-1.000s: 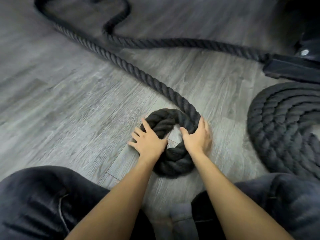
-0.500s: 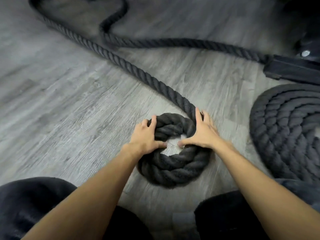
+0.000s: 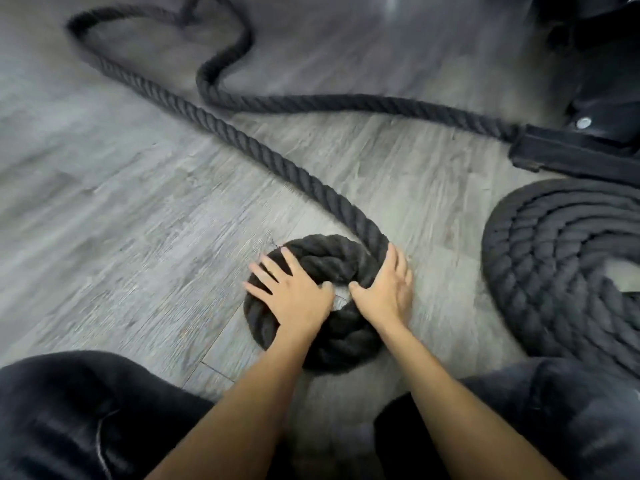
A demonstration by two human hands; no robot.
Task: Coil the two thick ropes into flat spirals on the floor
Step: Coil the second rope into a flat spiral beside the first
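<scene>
Head view: small black rope coil (image 3: 325, 306) lay flat on the grey plank floor (image 3: 138, 237), open boards to its left. Left hand (image 3: 294, 296) pressed flat on it, fingers spread; right hand (image 3: 384, 289) lay open along its right edge. Finished spiral (image 3: 554, 271) sat near, right. Since half a second earlier, the left hand had flattened. No legible writing.
</scene>
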